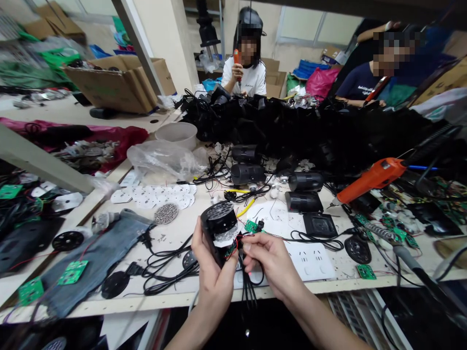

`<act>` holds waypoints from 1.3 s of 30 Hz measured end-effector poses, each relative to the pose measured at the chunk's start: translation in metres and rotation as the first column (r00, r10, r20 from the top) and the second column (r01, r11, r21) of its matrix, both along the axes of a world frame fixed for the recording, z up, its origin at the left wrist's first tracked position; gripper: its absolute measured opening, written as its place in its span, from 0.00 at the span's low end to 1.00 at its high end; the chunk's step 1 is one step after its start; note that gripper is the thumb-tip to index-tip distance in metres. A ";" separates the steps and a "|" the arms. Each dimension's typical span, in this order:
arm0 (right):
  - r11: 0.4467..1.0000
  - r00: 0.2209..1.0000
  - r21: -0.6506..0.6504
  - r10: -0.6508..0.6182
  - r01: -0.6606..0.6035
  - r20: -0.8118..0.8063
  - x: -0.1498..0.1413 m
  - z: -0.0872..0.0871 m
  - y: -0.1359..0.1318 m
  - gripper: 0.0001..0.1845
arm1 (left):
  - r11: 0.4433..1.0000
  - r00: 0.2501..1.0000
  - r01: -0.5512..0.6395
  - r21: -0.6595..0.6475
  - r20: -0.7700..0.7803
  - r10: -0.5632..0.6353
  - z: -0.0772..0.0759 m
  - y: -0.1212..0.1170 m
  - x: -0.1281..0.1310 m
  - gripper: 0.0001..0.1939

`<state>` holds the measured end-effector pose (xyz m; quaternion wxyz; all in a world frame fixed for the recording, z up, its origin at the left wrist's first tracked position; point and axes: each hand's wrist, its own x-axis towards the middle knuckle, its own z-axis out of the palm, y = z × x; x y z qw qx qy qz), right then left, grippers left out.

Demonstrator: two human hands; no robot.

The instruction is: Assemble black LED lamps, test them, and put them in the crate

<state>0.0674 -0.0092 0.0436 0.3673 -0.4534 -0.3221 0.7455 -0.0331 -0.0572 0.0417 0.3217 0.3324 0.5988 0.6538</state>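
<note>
My left hand [215,279] is wrapped around an opened black device housing [221,221] with a round, pierced face turned up. Inside its open side show a whitish part [226,238] and thin red wires [238,239]. Right beside that opening, my right hand [272,260] has its thumb and index finger pinched together at the wires; whether they grip a wire or something smaller is too fine to see. Black cables [250,287] hang below the hands. Just behind lies a green circuit board [251,226].
An orange electric screwdriver [372,180] hangs at the right, over a soldering iron [404,253]. Several black housings [248,173], a dish of screws [166,213], white plates [153,196] and a power strip [310,260] cover the bench. Two people [250,73] work across it.
</note>
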 end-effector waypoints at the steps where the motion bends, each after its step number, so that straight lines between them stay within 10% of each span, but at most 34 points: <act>1: 1.000 1.000 0.026 -0.003 0.003 0.021 -0.001 -0.001 -0.001 0.16 | 1.000 1.000 -0.006 -0.003 0.010 0.006 0.001 0.000 0.001 0.45; 7: 0.934 0.975 0.353 -0.031 -0.049 0.219 -0.005 -0.013 -0.009 0.09 | 1.000 1.000 -0.025 0.008 -0.008 0.025 0.000 0.004 0.001 0.46; 12: 0.389 0.853 0.873 -0.304 -0.295 0.424 0.002 -0.021 -0.011 0.15 | 0.996 0.965 0.054 -0.066 0.259 -0.036 0.001 0.008 -0.008 0.45; 14: 0.309 0.850 0.886 -0.297 -0.346 0.435 0.007 -0.019 -0.010 0.17 | 0.993 0.898 0.077 -0.093 0.439 -0.028 0.004 0.009 -0.012 0.43; 21: 0.528 0.846 0.778 -0.191 -0.339 0.498 0.010 -0.014 -0.020 0.17 | 0.993 0.802 0.103 -0.055 0.596 -0.050 0.016 0.012 -0.015 0.38; 27: 0.408 0.823 0.832 -0.265 -0.376 0.502 0.005 -0.020 -0.025 0.18 | 0.989 0.762 0.135 -0.067 0.645 -0.060 0.016 0.012 -0.018 0.36; 35: 0.451 0.893 0.831 -0.142 -0.326 0.428 0.016 0.008 -0.015 0.10 | 0.967 0.715 0.233 -0.106 0.692 -0.097 0.018 0.014 -0.034 0.30; 39: 0.441 0.878 0.863 -0.276 -0.247 0.392 0.024 0.022 0.000 0.07 | 0.950 0.741 0.272 -0.154 0.663 -0.105 0.017 0.011 -0.034 0.29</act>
